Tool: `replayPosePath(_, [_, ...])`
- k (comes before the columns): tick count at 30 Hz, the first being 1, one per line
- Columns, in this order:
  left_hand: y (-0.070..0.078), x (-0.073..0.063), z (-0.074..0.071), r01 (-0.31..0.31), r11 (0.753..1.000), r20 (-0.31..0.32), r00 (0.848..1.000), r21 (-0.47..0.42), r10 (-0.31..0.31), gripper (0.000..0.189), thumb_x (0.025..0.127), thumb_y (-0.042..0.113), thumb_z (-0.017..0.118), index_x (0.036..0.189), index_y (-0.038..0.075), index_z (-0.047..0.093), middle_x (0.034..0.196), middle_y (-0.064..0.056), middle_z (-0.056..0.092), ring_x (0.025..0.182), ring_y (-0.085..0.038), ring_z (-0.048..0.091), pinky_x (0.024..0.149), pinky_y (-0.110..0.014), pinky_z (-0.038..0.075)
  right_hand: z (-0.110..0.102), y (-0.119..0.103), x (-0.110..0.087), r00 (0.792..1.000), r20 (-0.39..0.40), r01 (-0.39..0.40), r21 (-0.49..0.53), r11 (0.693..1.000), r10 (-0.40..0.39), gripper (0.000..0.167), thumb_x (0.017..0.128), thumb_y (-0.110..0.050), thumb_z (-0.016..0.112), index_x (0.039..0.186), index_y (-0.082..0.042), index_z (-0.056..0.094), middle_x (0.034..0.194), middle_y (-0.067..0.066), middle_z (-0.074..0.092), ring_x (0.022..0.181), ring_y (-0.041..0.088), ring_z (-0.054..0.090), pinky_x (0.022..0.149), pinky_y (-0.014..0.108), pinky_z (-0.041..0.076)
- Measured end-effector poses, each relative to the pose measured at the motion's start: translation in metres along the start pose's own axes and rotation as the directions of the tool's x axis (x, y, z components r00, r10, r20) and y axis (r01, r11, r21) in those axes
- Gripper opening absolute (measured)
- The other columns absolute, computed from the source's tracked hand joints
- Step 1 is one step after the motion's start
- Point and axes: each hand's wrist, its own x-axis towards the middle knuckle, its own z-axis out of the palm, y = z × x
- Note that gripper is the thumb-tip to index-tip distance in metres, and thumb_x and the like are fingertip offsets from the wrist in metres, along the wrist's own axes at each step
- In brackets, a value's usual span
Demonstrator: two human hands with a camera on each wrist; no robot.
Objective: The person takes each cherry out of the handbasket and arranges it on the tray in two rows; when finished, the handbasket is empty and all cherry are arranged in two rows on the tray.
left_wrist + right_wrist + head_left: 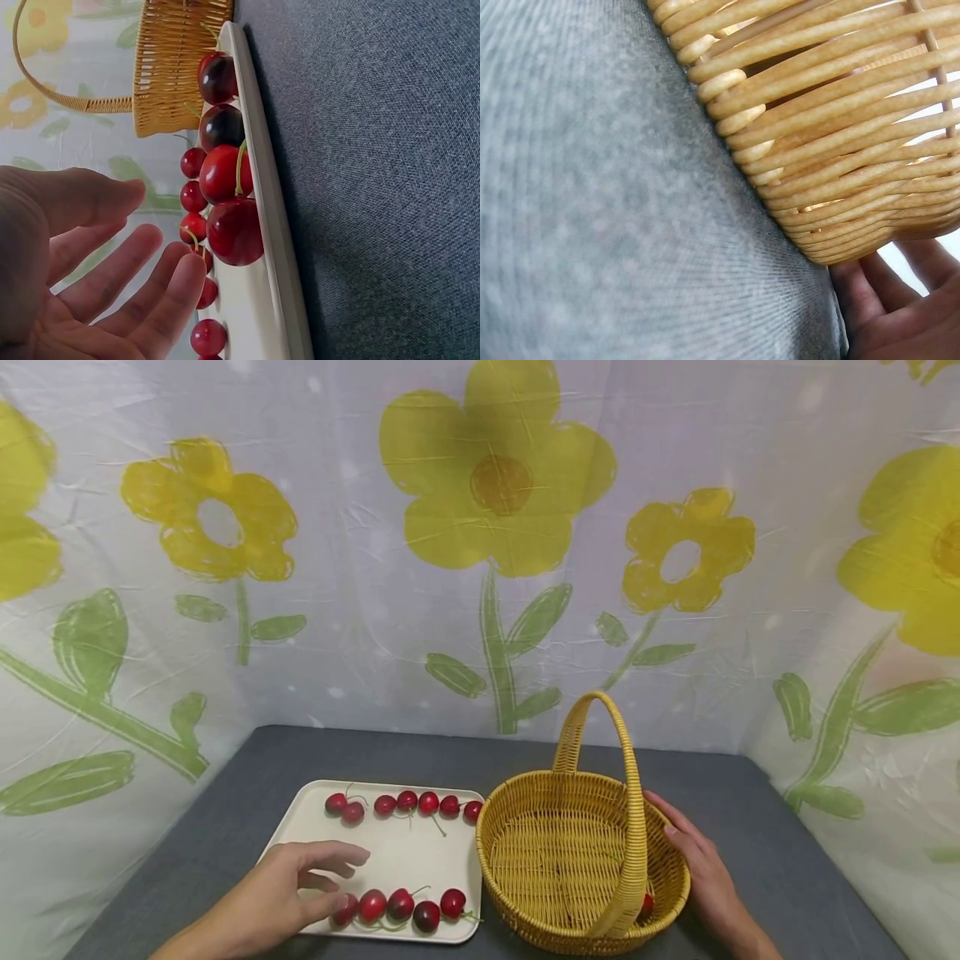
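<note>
My left hand (288, 885) is over the left front of a white tray (420, 860), fingers spread and loosely bent, nothing held. Its thumb overlaps the leftmost cherry (347, 912) of the front row in the head view. In the left wrist view, the fingertips appear beside the large dark-red cherry (235, 231). A yellow wicker basket (555, 868) with a tall arched handle stands right of the tray. On the basket's right outer side rests my right hand (705, 868), fingers extended along the wicker. One red cherry (647, 907) inside the basket is partly hidden behind the handle.
Along the tray's back edge lie several more cherries (428, 802) with green stems, the rightmost close to the basket's rim. A dark grey cloth (420, 752) covers the table. Behind it hangs a pale curtain (337, 635) printed with yellow flowers.
</note>
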Motion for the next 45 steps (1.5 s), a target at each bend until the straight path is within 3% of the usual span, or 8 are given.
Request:
replayPosePath(9, [0.014, 0.003, 0.004, 0.002, 1.0, -0.018, 1.0, -0.005, -0.002, 0.039, 0.096, 0.009, 0.079, 0.135, 0.008, 0.075, 0.135, -0.015, 0.075, 0.109, -0.024, 0.078, 0.087, -0.022, 0.063, 0.0, 0.002, 0.002, 1.0, 0.006, -0.027, -0.001, 1.0, 0.027, 0.057, 0.122, -0.037, 0.031, 0.175, -0.014, 0.029, 0.161, -0.021, 0.046, 0.14, -0.011, 0.053, 0.106, 0.016, 0.053])
replayPosePath(16, [0.046, 0.03, 0.021, -0.146, 0.988, -0.01, 0.989, 0.056, 0.147, 0.039, 0.097, 0.013, 0.082, 0.134, 0.019, 0.076, 0.127, -0.006, 0.079, 0.108, -0.016, 0.078, 0.091, -0.026, 0.064, 0.0, 0.001, 0.001, 1.0, -0.002, -0.027, -0.01, 1.0, 0.027, 0.057, 0.122, -0.036, 0.031, 0.175, -0.013, 0.029, 0.159, -0.023, 0.047, 0.137, -0.01, 0.056, 0.104, 0.017, 0.055])
replayPosePath(24, [0.104, 0.083, 0.064, -0.274, 0.962, 0.126, 0.954, -0.015, 0.274, 0.041, 0.098, 0.008, 0.078, 0.137, 0.022, 0.075, 0.133, 0.005, 0.078, 0.113, -0.004, 0.073, 0.098, -0.026, 0.062, 0.0, 0.002, 0.0, 0.999, 0.01, -0.041, 0.023, 0.999, 0.04, 0.056, 0.122, -0.035, 0.032, 0.175, -0.014, 0.029, 0.157, -0.024, 0.049, 0.135, -0.007, 0.058, 0.102, 0.019, 0.056])
replayPosePath(30, [0.14, 0.123, 0.108, -0.28, 0.958, 0.222, 0.931, -0.068, 0.288, 0.041, 0.1, 0.009, 0.078, 0.139, 0.017, 0.074, 0.131, 0.002, 0.078, 0.115, 0.001, 0.071, 0.095, -0.02, 0.06, -0.001, 0.002, 0.0, 1.0, -0.006, -0.019, 0.01, 1.0, 0.019, 0.055, 0.123, -0.033, 0.031, 0.174, -0.013, 0.031, 0.156, -0.024, 0.051, 0.134, -0.006, 0.06, 0.101, 0.019, 0.057])
replayPosePath(33, [0.151, 0.138, 0.13, -0.301, 0.953, 0.25, 0.921, -0.035, 0.3, 0.041, 0.1, 0.011, 0.078, 0.141, 0.016, 0.074, 0.131, 0.001, 0.079, 0.113, 0.002, 0.072, 0.091, -0.015, 0.059, 0.0, 0.002, 0.0, 1.0, -0.012, -0.017, -0.007, 1.0, 0.017, 0.055, 0.123, -0.033, 0.031, 0.174, -0.014, 0.031, 0.157, -0.024, 0.051, 0.135, -0.007, 0.059, 0.101, 0.018, 0.056])
replayPosePath(38, [0.164, 0.152, 0.16, -0.256, 0.966, 0.257, 0.935, 0.016, 0.244, 0.039, 0.1, 0.014, 0.079, 0.138, 0.016, 0.075, 0.129, 0.008, 0.079, 0.106, 0.005, 0.072, 0.085, -0.012, 0.058, 0.0, 0.001, -0.001, 1.0, -0.016, -0.013, -0.024, 1.0, 0.012, 0.054, 0.122, -0.032, 0.032, 0.173, -0.014, 0.033, 0.156, -0.025, 0.051, 0.134, -0.008, 0.058, 0.101, 0.018, 0.056])
replayPosePath(40, [0.167, 0.157, 0.169, -0.252, 0.965, 0.262, 0.938, 0.07, 0.226, 0.034, 0.1, 0.014, 0.078, 0.133, 0.018, 0.077, 0.127, 0.011, 0.079, 0.104, 0.007, 0.072, 0.09, -0.013, 0.056, 0.0, 0.001, -0.002, 1.0, -0.008, -0.016, -0.021, 1.0, 0.015, 0.054, 0.123, -0.032, 0.032, 0.173, -0.014, 0.033, 0.156, -0.026, 0.051, 0.134, -0.008, 0.059, 0.101, 0.018, 0.056])
replayPosePath(45, [0.169, 0.175, 0.186, -0.303, 0.925, 0.281, 0.93, 0.23, 0.235, 0.019, 0.096, 0.011, 0.076, 0.11, 0.024, 0.079, 0.11, 0.019, 0.079, 0.092, 0.012, 0.067, 0.084, -0.009, 0.052, 0.0, 0.001, -0.001, 1.0, -0.003, -0.013, -0.008, 1.0, 0.013, 0.055, 0.123, -0.031, 0.031, 0.174, -0.012, 0.031, 0.155, -0.027, 0.051, 0.133, -0.006, 0.061, 0.1, 0.02, 0.058])
